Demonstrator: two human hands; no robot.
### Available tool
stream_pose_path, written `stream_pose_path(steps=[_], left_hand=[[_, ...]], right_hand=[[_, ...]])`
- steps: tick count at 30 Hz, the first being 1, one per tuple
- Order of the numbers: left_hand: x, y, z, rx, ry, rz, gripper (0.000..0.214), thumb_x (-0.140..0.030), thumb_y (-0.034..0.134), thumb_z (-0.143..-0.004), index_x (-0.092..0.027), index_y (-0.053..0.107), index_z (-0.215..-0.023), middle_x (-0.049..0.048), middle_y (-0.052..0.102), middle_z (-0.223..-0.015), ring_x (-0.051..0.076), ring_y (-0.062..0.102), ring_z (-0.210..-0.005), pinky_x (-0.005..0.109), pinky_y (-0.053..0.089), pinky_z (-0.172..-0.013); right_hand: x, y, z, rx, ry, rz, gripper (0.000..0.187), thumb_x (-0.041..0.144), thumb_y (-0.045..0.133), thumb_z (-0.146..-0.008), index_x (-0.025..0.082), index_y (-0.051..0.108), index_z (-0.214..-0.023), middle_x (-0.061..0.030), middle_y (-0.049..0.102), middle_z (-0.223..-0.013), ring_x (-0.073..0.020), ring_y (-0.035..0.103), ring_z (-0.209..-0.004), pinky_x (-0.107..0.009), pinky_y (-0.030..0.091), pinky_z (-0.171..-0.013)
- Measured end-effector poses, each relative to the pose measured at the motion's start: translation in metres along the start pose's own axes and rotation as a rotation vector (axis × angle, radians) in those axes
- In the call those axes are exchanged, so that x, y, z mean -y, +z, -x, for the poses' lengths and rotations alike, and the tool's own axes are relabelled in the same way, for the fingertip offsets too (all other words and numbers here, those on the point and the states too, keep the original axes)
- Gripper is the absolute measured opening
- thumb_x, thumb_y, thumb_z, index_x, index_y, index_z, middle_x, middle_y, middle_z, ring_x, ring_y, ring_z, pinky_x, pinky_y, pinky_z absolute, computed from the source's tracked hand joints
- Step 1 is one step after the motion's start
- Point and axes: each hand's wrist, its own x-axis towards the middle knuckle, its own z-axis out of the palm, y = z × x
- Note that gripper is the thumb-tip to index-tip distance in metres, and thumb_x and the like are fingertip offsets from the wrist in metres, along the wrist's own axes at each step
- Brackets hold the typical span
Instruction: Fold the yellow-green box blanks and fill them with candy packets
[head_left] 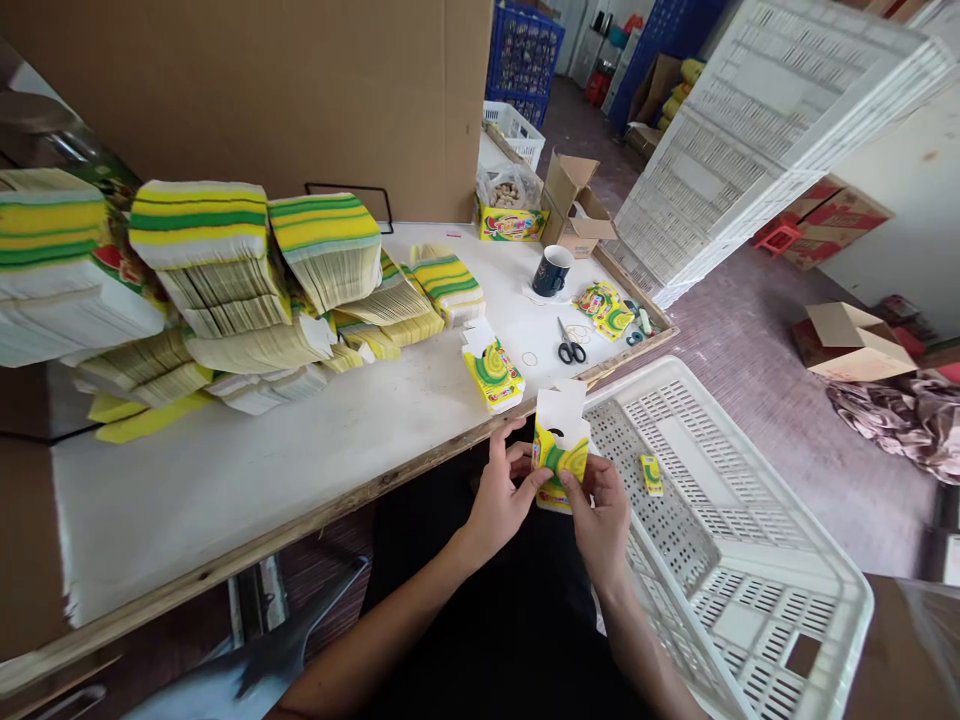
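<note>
Both my hands hold a small yellow-and-green printed carton [559, 455] over my lap, just off the table's front edge. My left hand [501, 497] grips its left side with thumb and fingers closed on it. My right hand [602, 510] pinches its lower right corner. The carton's white top flap stands open and upright. A short stack of flat cartons of the same print [493, 372] lies on the white table [300, 460] just beyond my hands.
Large piles of flat carton blanks [217, 270] fill the table's left. Scissors [571, 345], rubber bands, a dark mug [553, 270] and more cartons lie at the right end. A white plastic crate [750, 560] with one finished carton [651, 473] sits to my right. A cardboard sheet stands behind.
</note>
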Motion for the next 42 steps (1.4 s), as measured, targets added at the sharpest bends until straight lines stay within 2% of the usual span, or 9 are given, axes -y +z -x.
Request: stream_pose_path(steps=[6, 12, 15, 18, 24, 28, 32, 38, 42], left_hand=[[-0.011, -0.018, 0.003, 0.252, -0.072, -0.027, 0.067, -0.038, 0.065, -0.092, -0.029, 0.031, -0.148, 0.0086, 0.065, -0.12, 0.016, 0.069, -0.099, 0.028, 0.056, -0.088], [-0.02, -0.028, 0.002, 0.457, -0.201, -0.001, 0.048, -0.032, 0.076, -0.083, -0.02, 0.053, -0.123, 0.0082, 0.07, -0.108, 0.017, 0.071, -0.09, 0.024, 0.056, -0.079], [-0.016, -0.025, 0.003, 0.439, -0.235, 0.022, 0.063, -0.032, 0.079, -0.08, -0.024, 0.044, -0.132, 0.0089, 0.07, -0.114, 0.016, 0.072, -0.086, 0.024, 0.056, -0.075], [-0.013, -0.022, 0.003, 0.418, -0.245, 0.052, 0.089, -0.031, 0.075, -0.083, -0.034, 0.019, -0.152, 0.011, 0.065, -0.128, 0.017, 0.073, -0.091, 0.026, 0.058, -0.079], [-0.009, -0.025, 0.003, 0.352, -0.053, -0.1, 0.045, -0.033, 0.069, -0.088, -0.024, 0.06, -0.131, 0.0103, 0.062, -0.136, 0.022, 0.065, -0.118, 0.025, 0.059, -0.087], [-0.007, -0.023, 0.006, 0.302, -0.06, -0.111, 0.048, -0.031, 0.068, -0.088, -0.026, 0.058, -0.135, 0.0086, 0.057, -0.145, 0.02, 0.066, -0.116, 0.024, 0.059, -0.088], [-0.01, -0.021, 0.006, 0.37, -0.101, -0.072, 0.052, -0.026, 0.063, -0.091, -0.023, 0.052, -0.141, 0.0103, 0.062, -0.138, 0.019, 0.067, -0.114, 0.024, 0.057, -0.093], [-0.012, -0.018, 0.005, 0.286, -0.166, 0.011, 0.057, -0.029, 0.075, -0.082, -0.018, 0.055, -0.135, 0.0117, 0.07, -0.121, 0.016, 0.071, -0.092, 0.024, 0.058, -0.08], [-0.012, -0.012, 0.005, 0.34, -0.048, -0.104, 0.053, -0.029, 0.07, -0.087, -0.022, 0.055, -0.138, 0.012, 0.064, -0.135, 0.02, 0.071, -0.105, 0.03, 0.06, -0.091]], right_hand=[[0.001, -0.019, -0.011, 0.232, -0.102, -0.015, 0.051, 0.033, 0.064, -0.095, 0.027, 0.046, -0.143, -0.01, 0.064, -0.12, -0.0175, 0.066, -0.089, -0.032, 0.055, -0.076], [0.012, -0.036, -0.023, 0.4, -0.176, 0.051, 0.012, 0.029, 0.057, -0.099, 0.022, 0.066, -0.103, -0.0025, 0.064, -0.083, -0.0116, 0.058, -0.066, -0.023, 0.045, -0.057], [0.012, -0.034, -0.026, 0.357, -0.234, 0.079, 0.012, 0.027, 0.059, -0.099, 0.021, 0.068, -0.095, -0.0034, 0.064, -0.086, -0.0134, 0.06, -0.075, -0.026, 0.047, -0.067], [0.007, -0.03, -0.025, 0.287, -0.129, -0.049, 0.029, 0.027, 0.061, -0.097, 0.028, 0.06, -0.126, -0.004, 0.067, -0.098, -0.016, 0.065, -0.083, -0.03, 0.051, -0.073], [0.013, -0.038, -0.03, 0.361, -0.29, 0.137, 0.031, 0.042, 0.053, -0.101, 0.022, 0.075, -0.108, -0.0097, 0.064, -0.106, -0.0225, 0.061, -0.101, -0.036, 0.049, -0.086], [0.018, -0.039, -0.031, 0.469, -0.035, 0.202, 0.041, 0.042, 0.064, -0.093, 0.019, 0.065, -0.127, 0.0019, 0.051, -0.068, -0.0111, 0.04, -0.055, -0.026, 0.033, -0.052], [0.016, -0.033, -0.029, 0.414, 0.007, 0.294, 0.034, 0.034, 0.065, -0.09, 0.017, 0.06, -0.119, 0.0084, 0.037, -0.055, -0.0092, 0.032, -0.048, -0.025, 0.028, -0.049], [0.018, -0.029, -0.023, 0.389, -0.05, 0.286, 0.037, 0.038, 0.064, -0.093, 0.017, 0.061, -0.123, 0.0064, 0.046, -0.059, -0.0096, 0.035, -0.048, -0.026, 0.031, -0.05], [0.011, -0.038, -0.025, 0.308, -0.116, 0.273, 0.029, 0.036, 0.063, -0.094, 0.02, 0.065, -0.119, -0.0015, 0.061, -0.084, -0.0122, 0.048, -0.063, -0.028, 0.039, -0.058]])
